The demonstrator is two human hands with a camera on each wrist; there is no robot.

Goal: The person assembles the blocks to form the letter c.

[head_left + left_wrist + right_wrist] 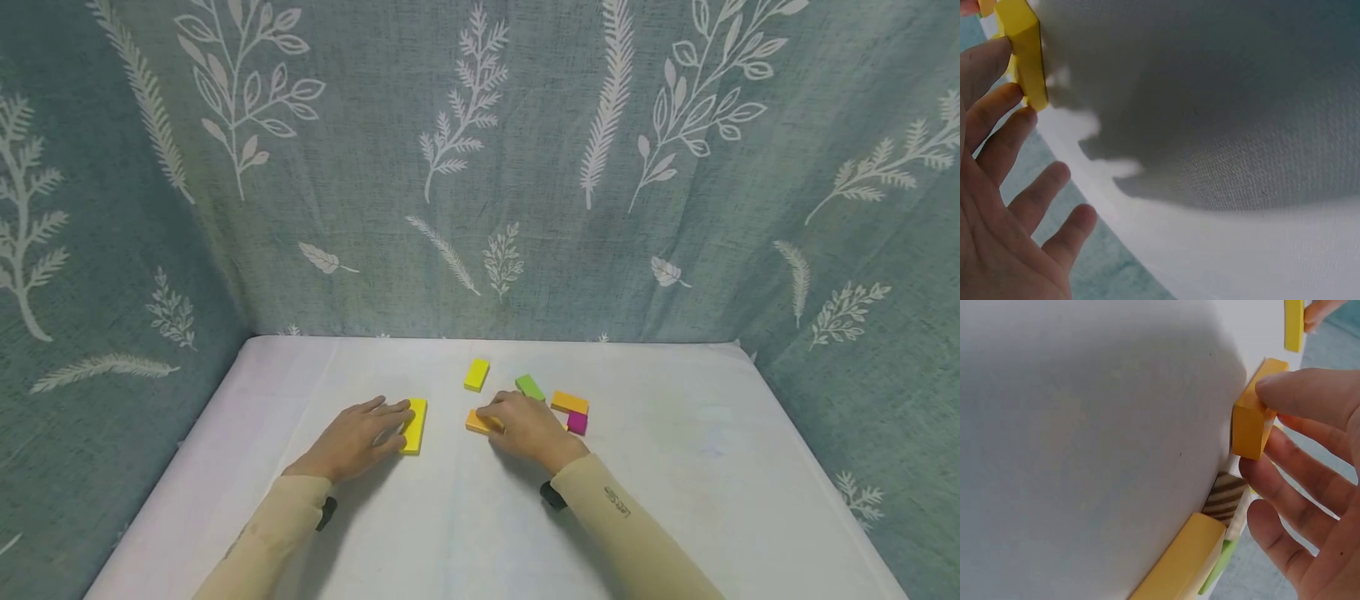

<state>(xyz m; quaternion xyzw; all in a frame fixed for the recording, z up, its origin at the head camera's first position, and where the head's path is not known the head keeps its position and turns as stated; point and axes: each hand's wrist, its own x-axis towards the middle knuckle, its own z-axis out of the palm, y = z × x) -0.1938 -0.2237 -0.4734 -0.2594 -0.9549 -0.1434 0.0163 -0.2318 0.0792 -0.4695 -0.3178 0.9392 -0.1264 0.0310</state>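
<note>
A long yellow block (417, 425) lies on the white table, left of centre. My left hand (367, 437) rests its fingertips and thumb along the left side of this block, fingers mostly straight and spread, the last two off it in the left wrist view. To the right, an orange block (1249, 428) lies on the cloth. My right hand (528, 425) pinches it, thumb on the near face and fingers on the far side. A small yellow block (477, 375) lies beyond, and a green block (529, 385) is partly hidden behind the right hand.
Right of the right hand lie another orange block (570, 402) and a magenta block (577, 422). The right wrist view also has a brown-striped block (1224, 497) beside a pale orange block (1179, 559). A patterned green curtain (480, 250) stands behind the table.
</note>
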